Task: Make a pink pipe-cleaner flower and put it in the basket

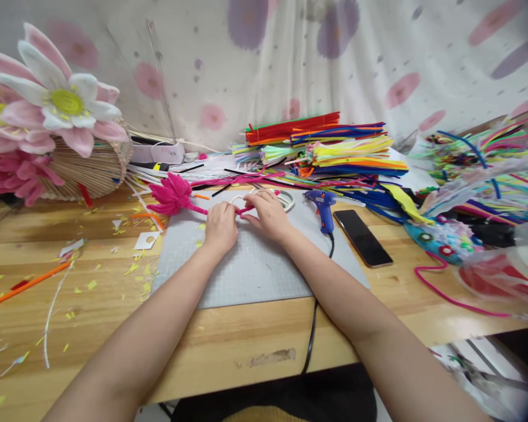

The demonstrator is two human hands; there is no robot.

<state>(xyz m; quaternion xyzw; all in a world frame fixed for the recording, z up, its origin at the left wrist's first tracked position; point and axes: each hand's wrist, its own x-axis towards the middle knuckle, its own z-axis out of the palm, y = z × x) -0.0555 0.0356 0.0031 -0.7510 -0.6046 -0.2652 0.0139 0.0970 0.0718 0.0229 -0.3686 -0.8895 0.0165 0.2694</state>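
A magenta pipe-cleaner flower (172,194) lies sideways over the grey cutting mat (255,275), its head pointing left. My left hand (221,225) is closed round its fuzzy magenta stem. Just to the right, my right hand (267,214) pinches the same stem between thumb and fingers; the stem's far end is partly hidden behind that hand. Behind my right hand sits a pale coiled loop (287,201). A blue hot glue gun (322,208) rests at the mat's upper right, its black cord running toward the table's front edge.
A black phone (363,238) lies right of the mat. Bundles of coloured pipe cleaners (352,152) are stacked at the back. Large pink and white flowers (68,102) stand at left. Yellow scraps litter the wooden table (114,316). A clear plastic tub (506,275) is at right.
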